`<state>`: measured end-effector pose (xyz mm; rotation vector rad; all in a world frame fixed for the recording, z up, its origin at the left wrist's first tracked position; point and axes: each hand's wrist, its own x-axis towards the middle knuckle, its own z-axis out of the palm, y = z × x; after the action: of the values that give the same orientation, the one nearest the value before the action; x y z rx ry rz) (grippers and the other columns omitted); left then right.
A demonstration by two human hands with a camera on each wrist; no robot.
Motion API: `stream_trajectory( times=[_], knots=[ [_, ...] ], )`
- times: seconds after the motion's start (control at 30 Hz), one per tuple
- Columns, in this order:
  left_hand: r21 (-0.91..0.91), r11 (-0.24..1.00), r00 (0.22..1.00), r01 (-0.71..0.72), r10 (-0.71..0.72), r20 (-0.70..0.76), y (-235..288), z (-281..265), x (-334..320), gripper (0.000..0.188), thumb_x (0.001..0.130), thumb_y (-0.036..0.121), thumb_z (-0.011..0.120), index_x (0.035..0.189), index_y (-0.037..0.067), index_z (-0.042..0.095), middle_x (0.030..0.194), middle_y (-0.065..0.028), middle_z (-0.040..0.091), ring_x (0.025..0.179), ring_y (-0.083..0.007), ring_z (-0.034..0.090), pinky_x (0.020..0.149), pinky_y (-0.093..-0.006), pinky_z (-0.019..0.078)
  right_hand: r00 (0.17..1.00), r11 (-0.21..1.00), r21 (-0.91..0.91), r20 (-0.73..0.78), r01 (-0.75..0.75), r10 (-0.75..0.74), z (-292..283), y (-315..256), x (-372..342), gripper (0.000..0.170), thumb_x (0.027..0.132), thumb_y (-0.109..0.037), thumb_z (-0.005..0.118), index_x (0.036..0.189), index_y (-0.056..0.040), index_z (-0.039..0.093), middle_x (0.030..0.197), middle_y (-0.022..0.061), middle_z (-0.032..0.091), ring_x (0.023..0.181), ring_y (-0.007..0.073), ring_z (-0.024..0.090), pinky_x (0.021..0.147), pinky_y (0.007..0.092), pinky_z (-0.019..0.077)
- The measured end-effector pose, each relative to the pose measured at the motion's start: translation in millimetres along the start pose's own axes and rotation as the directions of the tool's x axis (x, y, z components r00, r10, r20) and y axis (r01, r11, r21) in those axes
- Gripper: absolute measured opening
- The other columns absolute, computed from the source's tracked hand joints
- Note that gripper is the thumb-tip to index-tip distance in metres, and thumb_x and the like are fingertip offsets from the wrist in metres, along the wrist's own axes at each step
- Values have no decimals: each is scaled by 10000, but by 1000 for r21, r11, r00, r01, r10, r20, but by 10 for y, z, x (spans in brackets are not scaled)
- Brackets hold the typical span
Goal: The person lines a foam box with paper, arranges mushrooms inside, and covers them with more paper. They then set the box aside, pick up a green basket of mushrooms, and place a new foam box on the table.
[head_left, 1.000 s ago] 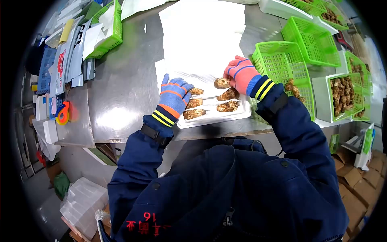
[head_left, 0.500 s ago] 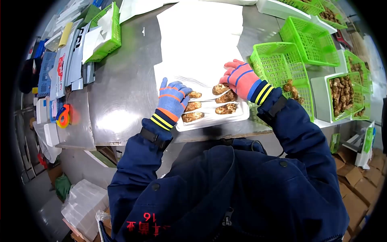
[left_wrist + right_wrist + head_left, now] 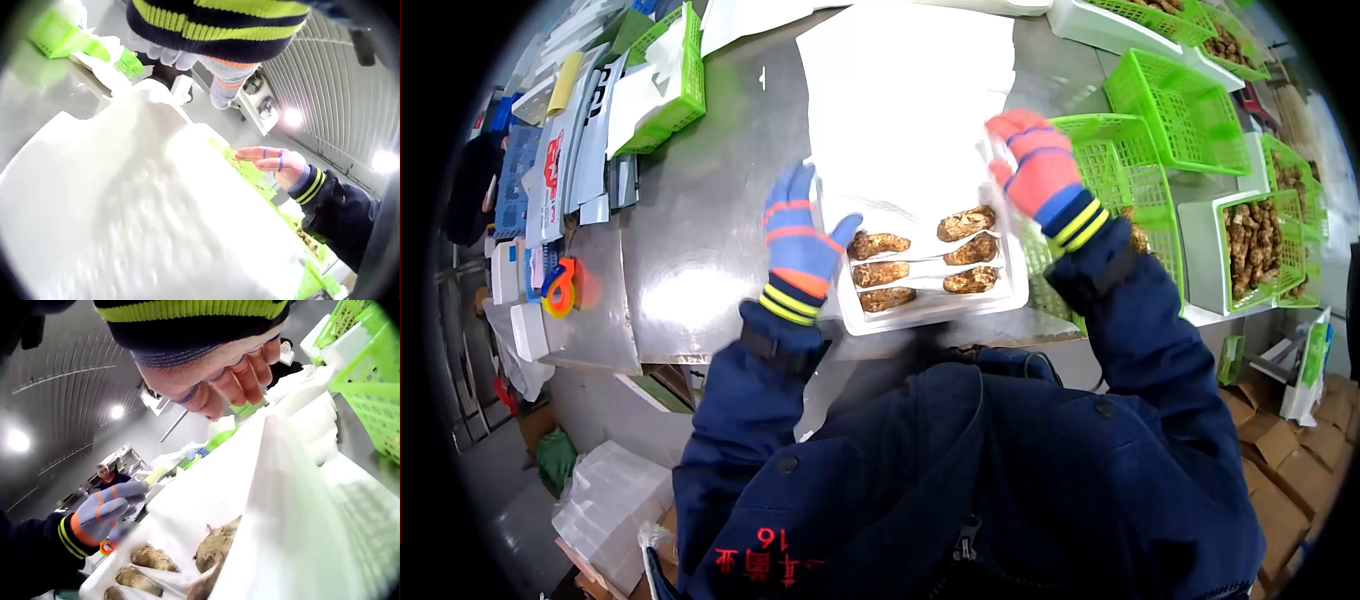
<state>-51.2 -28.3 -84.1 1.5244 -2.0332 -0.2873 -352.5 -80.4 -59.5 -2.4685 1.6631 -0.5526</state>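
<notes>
Mushrooms (image 3: 967, 223) lie in two columns of three in the white tray (image 3: 935, 321) at your twelve o'clock, your left grip (image 3: 798, 232) at its nine and your right grip (image 3: 1040, 170) at its two, both spread and empty. You seem to be tidying the rows, so nudge lightly and keep the white sheet (image 3: 905, 110) unrumpled. Your left wrist view shows no mushrooms, and blur softens the right grip.

My left hand (image 3: 796, 235) wears a blue glove (image 3: 790, 250) striped orange, my right hand (image 3: 1040, 172) a coral one striped blue, both with yellow-ringed navy cuffs (image 3: 791, 301), and my navy jacket (image 3: 1060, 470) has dark snaps (image 3: 787, 464), a zip (image 3: 967, 540) and a red "16" (image 3: 772, 539).
</notes>
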Motion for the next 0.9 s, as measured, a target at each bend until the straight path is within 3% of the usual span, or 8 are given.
stream_trajectory(
  times=[0.07,0.1,0.23,0.37,0.43,0.57,0.7,0.9],
  knots=[
    [-10,993,993,117,-117,16,-244,200,153,620,654,289,783,1130,-14,527,1247,-205,463,1160,-351,426,988,-414,355,998,992,-107,-19,-69,68,157,234,213,435,752,-308,606,1140,-114,587,1195,84,573,1138,280,495,957,398,395],
    [-191,951,970,242,-236,56,-275,242,255,644,645,262,804,1148,-18,514,1239,-192,469,1156,-340,432,985,-399,363,989,986,-99,53,-134,139,202,246,270,435,763,-317,604,1147,-115,586,1203,83,570,1143,275,494,961,400,391],
    [-281,927,968,249,-236,81,-249,152,223,521,643,223,801,1056,-14,589,1262,-191,442,1142,-313,455,965,-392,395,971,979,-33,122,-201,203,285,330,257,475,772,-354,612,1193,-138,571,1259,96,534,1185,289,459,986,399,369],
    [-309,928,968,211,-154,197,-452,412,-21,807,687,40,733,1363,-5,293,1233,-161,492,1099,-237,515,927,-311,430,966,956,174,149,-237,212,357,381,231,552,749,-351,636,1257,-164,527,1341,164,442,1224,350,408,1015,413,341],
    [-688,611,921,391,-260,291,-271,431,-27,858,700,-12,696,1402,2,202,1210,-151,518,1074,-223,534,929,-303,429,973,945,238,90,-226,211,383,347,254,621,728,-328,647,1305,-181,475,1377,208,381,1239,377,385,1025,414,331],
    [-700,546,887,461,-289,359,-323,387,-183,797,719,-42,654,1391,-13,226,1209,-151,525,1070,-210,539,942,-314,422,974,982,32,139,-187,181,435,239,285,616,723,-277,605,1315,-195,458,1391,216,356,1246,377,378,1020,419,340],
    [-692,616,927,376,-258,274,-412,471,-358,742,739,-21,670,1361,-7,264,1167,-133,544,1044,-191,550,904,-296,447,958,971,-135,180,-199,221,396,4,275,554,699,-238,599,1232,-99,539,1371,255,365,1238,384,390,1029,398,330],
    [-729,576,927,370,-279,251,-313,436,-364,578,766,-1,662,1280,18,398,1099,-99,577,996,-171,567,866,-282,467,884,964,112,435,-242,171,355,87,138,609,677,-347,665,1114,69,581,1298,329,409,1275,399,336,1038,372,312]
  ],
)
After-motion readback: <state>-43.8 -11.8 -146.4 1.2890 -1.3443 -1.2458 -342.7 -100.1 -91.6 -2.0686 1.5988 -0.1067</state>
